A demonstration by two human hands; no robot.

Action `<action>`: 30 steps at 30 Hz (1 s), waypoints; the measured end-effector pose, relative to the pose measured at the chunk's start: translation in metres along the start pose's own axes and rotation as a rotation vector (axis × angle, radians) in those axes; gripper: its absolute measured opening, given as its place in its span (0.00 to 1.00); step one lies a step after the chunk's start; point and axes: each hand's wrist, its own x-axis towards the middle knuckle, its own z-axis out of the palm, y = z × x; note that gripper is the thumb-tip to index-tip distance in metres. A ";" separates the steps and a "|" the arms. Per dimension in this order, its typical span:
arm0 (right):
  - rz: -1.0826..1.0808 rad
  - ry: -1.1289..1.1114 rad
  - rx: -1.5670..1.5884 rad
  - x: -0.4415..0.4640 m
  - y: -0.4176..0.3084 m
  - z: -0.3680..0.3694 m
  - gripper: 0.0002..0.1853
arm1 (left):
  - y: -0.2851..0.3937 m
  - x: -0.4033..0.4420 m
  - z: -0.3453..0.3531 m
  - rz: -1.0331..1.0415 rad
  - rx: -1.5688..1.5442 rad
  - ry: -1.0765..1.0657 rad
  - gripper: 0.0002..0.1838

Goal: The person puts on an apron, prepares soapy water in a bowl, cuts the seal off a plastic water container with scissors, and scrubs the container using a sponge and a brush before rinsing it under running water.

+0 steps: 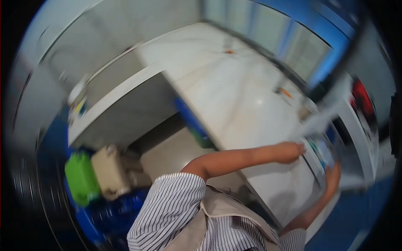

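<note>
My left hand (289, 152) reaches across to the right, its fingers curled at the edge of a white drawer-like box (313, 161). What those fingers grip there is blurred. My right hand (333, 176) is lower and further right, its fingertips touching or very near a pale blue-and-white packet (323, 151) in the box. Motion smears these fingers, so their grip does not show. Both hands are over the right end of a white counter (238, 96).
A white shelf unit (363, 138) with a red item (362, 98) stands at the right. Orange-handled tools (286, 93) lie along the counter's far edge. On the left, a green case (82, 178) and a beige case (109, 171) sit on something blue below a raised ledge (121, 96).
</note>
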 end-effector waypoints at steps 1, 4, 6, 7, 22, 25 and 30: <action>-0.046 -0.075 0.037 0.019 -0.021 -0.013 0.28 | 0.002 -0.018 -0.018 -0.079 0.005 -0.037 0.20; -0.225 -0.341 0.318 0.012 -0.186 -0.025 0.28 | 0.012 -0.159 -0.075 -0.311 0.008 0.065 0.16; -0.411 -0.619 0.559 -0.003 -0.282 -0.022 0.27 | 0.014 -0.257 -0.086 -0.553 -0.017 0.192 0.16; -0.558 -0.698 0.575 -0.015 -0.333 -0.014 0.27 | 0.020 -0.310 -0.098 -0.714 -0.031 0.234 0.16; -1.601 -1.136 0.273 -0.296 -0.782 0.005 0.27 | 0.290 -0.913 0.024 -2.283 0.660 1.231 0.09; -1.609 -1.183 0.279 -0.316 -0.810 0.025 0.26 | 0.325 -0.975 0.003 -2.410 1.050 0.742 0.06; -1.613 -1.136 0.275 -0.332 -0.820 0.126 0.25 | 0.332 -1.115 0.007 -2.409 1.014 0.439 0.19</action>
